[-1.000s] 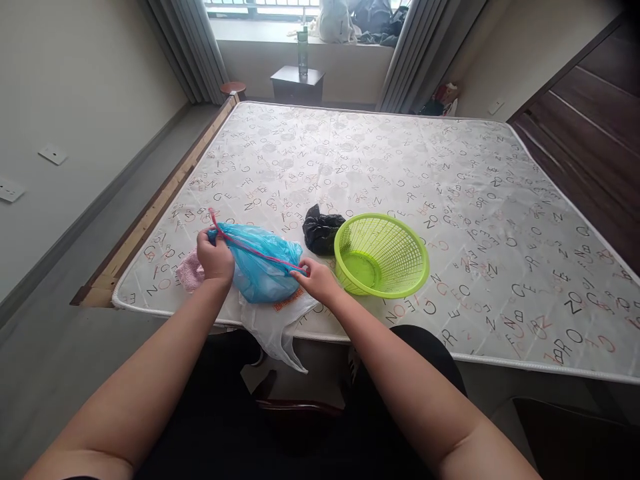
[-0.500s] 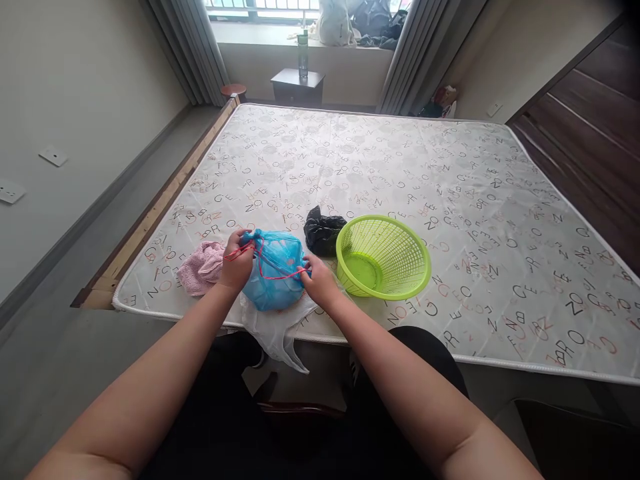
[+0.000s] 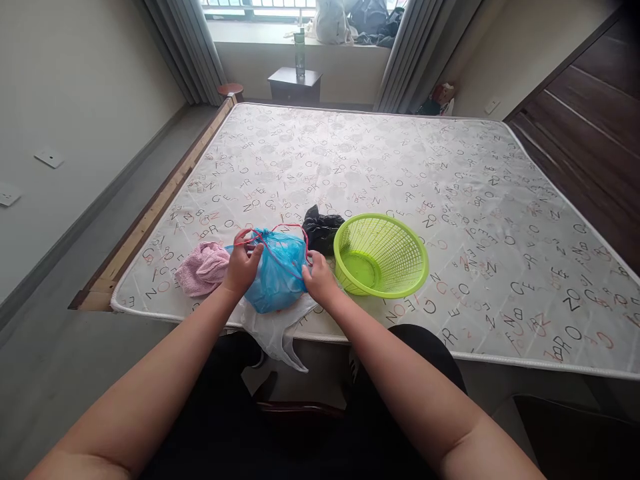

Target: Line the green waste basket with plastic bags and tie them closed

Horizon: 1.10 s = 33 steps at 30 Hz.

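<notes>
Nearest the camera, between and below the two forearms, a white plastic bag (image 3: 273, 330) lay partly under the load and hung over the near edge of the mattress (image 3: 450, 193). Above it, the left hand (image 3: 242, 268) was curled at the upper left side of the blue bag (image 3: 277, 270), with the red drawstring (image 3: 289, 225) running across its fingers; the pictures did not show whether this grip was pressed together. The right hand (image 3: 321, 277) was set against the right side of the blue bag, thumb and fingers bent at the drawstring; its closure could not be told either. The blue bag was positioned between both grips, resting over the white plastic bag, its drawstring looped above its top. Just left of the left grip lay a pink cloth (image 3: 203, 270). Just right of the right grip stood a green basket (image 3: 383, 294), tilted. A black plastic bag (image 3: 320, 232) lay beyond the right grip, beside the basket. Far beyond both grips, a bottle (image 3: 299, 55) stood upright on a nightstand (image 3: 287, 75).
</notes>
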Each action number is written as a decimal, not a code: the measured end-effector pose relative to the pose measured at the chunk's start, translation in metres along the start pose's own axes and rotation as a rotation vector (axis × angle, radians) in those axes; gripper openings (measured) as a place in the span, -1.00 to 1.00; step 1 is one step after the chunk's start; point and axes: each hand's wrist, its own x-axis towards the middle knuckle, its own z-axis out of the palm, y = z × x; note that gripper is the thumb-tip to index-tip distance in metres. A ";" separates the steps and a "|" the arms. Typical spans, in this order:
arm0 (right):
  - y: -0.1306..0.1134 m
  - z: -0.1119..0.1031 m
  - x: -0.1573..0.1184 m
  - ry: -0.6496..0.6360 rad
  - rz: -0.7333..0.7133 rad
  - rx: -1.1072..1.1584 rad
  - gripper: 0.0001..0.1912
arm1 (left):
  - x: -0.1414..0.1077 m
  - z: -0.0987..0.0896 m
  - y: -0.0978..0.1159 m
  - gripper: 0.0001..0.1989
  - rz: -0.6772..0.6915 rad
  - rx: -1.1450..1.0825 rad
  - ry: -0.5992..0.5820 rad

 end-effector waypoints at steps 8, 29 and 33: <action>-0.012 0.003 -0.015 0.039 -0.404 -0.248 -0.75 | -0.003 0.003 0.013 -0.54 -0.083 -0.153 -0.200; 0.028 0.015 -0.010 -0.319 -0.061 -0.195 -0.78 | 0.007 -0.003 -0.002 -0.57 -0.659 -0.212 -0.389; 0.021 0.012 -0.007 -0.273 -0.091 -0.239 -0.92 | 0.004 -0.014 0.019 -0.34 -0.610 -0.284 -0.635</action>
